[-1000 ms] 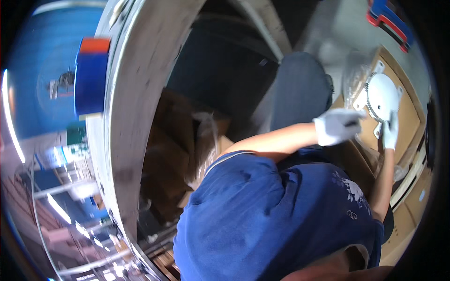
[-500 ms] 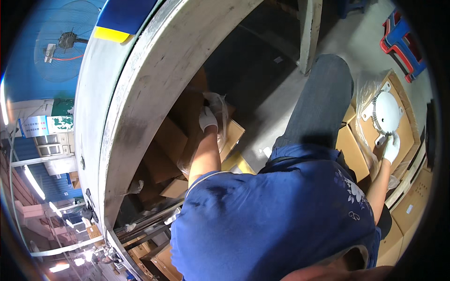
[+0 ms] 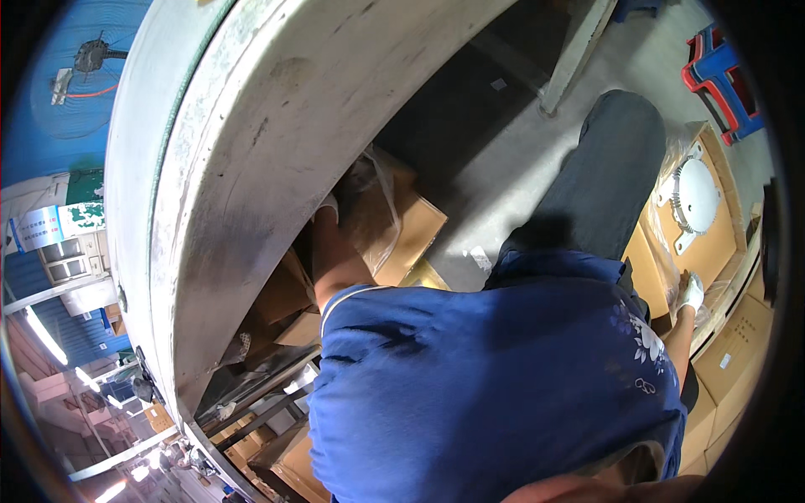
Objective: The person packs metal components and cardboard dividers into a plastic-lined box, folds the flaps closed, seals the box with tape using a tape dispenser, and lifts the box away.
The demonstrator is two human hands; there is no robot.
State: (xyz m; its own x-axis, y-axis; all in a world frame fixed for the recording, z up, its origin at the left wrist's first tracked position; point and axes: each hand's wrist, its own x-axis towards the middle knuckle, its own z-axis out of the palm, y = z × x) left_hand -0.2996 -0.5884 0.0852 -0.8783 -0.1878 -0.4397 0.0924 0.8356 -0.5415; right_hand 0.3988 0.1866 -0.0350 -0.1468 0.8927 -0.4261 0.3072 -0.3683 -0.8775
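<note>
My left hand [image 3: 328,207], in a white glove, reaches under the pale table edge among cardboard boxes; its fingers are mostly hidden by that edge. Beside it stands an open cardboard box [image 3: 419,233] with a clear plastic liner [image 3: 387,197]. Over on the right, my white-gloved right hand [image 3: 692,292] is at the near part of another open box [image 3: 728,267], fingers stretched out and nothing seen in them. A round white metal part [image 3: 696,196] with a finned rim and mounting tabs lies on cardboard in that box, apart from the hand.
The scuffed pale table [image 3: 260,126] curves over the left side, above the boxes. Blue and red plastic stools [image 3: 723,84] stand at the far right. A table leg [image 3: 579,54] meets the floor ahead. Closed cartons [image 3: 738,344] are stacked at the lower right.
My right hand has let go of the round metal part and drawn back toward me. My left hand has moved left, further under the table edge, away from the plastic liner.
</note>
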